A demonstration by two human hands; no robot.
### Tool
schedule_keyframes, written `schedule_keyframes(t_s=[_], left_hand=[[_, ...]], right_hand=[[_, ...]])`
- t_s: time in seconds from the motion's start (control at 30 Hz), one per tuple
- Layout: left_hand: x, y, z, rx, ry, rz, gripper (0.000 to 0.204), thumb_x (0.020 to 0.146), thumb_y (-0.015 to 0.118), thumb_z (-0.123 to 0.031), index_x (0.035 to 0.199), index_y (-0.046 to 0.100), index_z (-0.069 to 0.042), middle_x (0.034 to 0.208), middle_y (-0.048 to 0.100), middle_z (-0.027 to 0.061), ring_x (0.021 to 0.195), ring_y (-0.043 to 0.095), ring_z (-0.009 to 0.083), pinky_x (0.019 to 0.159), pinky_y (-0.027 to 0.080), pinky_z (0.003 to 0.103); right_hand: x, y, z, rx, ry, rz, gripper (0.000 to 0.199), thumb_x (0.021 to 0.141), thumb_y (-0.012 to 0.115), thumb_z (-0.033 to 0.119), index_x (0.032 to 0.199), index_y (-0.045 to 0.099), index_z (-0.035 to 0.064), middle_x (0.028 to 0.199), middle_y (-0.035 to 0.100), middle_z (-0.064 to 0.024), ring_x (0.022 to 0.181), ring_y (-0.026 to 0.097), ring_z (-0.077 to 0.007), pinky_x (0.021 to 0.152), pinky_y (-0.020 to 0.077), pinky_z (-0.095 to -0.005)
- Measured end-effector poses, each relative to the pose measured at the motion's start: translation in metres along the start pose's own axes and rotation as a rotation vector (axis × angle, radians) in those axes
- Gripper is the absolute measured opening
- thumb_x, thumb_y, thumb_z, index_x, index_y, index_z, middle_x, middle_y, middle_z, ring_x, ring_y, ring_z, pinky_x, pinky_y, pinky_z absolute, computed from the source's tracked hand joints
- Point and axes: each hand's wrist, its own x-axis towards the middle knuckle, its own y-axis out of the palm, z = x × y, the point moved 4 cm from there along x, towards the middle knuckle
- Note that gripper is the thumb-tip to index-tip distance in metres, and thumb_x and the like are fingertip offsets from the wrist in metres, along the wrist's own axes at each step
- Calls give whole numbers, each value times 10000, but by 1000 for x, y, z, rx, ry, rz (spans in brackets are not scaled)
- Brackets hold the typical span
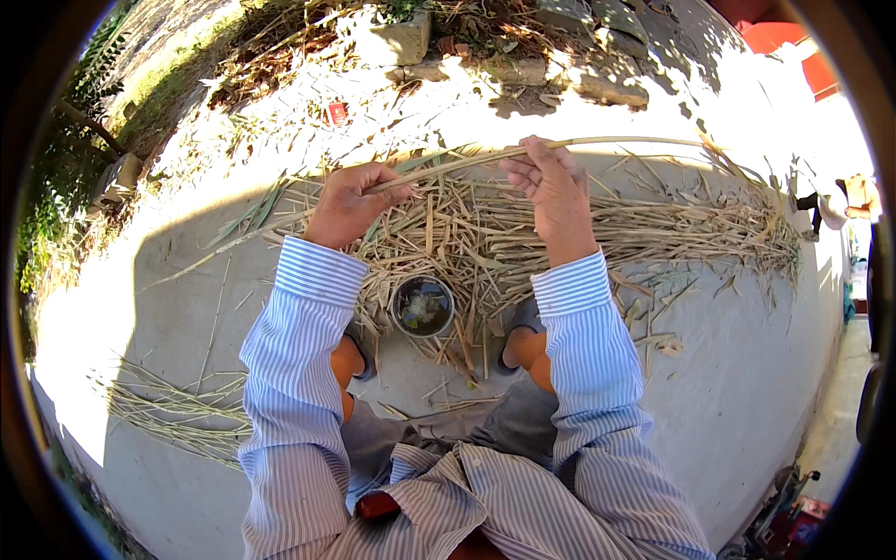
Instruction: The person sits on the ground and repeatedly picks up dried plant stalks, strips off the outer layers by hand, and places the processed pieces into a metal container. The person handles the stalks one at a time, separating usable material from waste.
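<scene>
A long, dry reed-like stalk [457,166] runs across in front of me, held up above a heap of similar ones. My left hand [353,203] is closed around it, with the thumb lying along the stalk. Farther right, my right hand [557,191] pinches the same stalk between thumb and fingers, palm partly turned toward me. Beyond that hand, the stalk's thin end reaches far to the right. Beneath my hands lie loose stalk pieces and husks [434,229]. Between my feet stands a round container [423,306] of dark liquid with something pale in it.
A thick bundle of dry stalks [691,229] stretches to the right. Thinner greenish stems [177,411] lie at the left on the concrete floor [737,364]. At the far side are a stone block [397,39], dry leaf litter and a small red packet [337,114].
</scene>
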Motion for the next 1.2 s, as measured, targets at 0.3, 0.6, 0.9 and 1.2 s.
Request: schedule_keyframes(t_s=[0.3, 0.6, 0.9, 1.2], left_hand=[[-6, -16, 54, -425, -171, 60, 171, 821, 729, -79, 932, 638, 13, 839, 706, 86, 741, 672, 113, 622, 532, 228], [-13, -1, 40, -337, -122, 120, 147, 809, 744, -71, 906, 654, -7, 822, 687, 47, 737, 620, 67, 647, 494, 218], [-13, -24, 42, -665, -150, -222, 128, 847, 717, -125, 894, 664, -19, 809, 696, 44, 625, 547, 42, 558, 424, 188], [-35, -78, 21, 975, 215, -659, 357, 836, 667, -367, 938, 635, -26, 839, 680, 108, 835, 599, 287, 727, 413, 420]], right_hand=[[6, -13, 17, -65, -104, 104, 334, 911, 644, 234, 1063, 592, -59, 926, 683, -168, 822, 694, -212, 663, 547, -255], [-1, -11, 35, -123, -292, 288, 260, 925, 622, 207, 1041, 618, -25, 948, 686, -159, 851, 689, -208, 745, 572, -276], [-6, -13, 41, -112, -319, 350, 247, 921, 625, 193, 1037, 621, -25, 958, 685, -160, 866, 679, -197, 762, 570, -283], [3, -13, 29, -98, -251, 232, 249, 914, 639, 197, 1046, 625, -13, 940, 690, -156, 846, 688, -193, 715, 578, -262]])
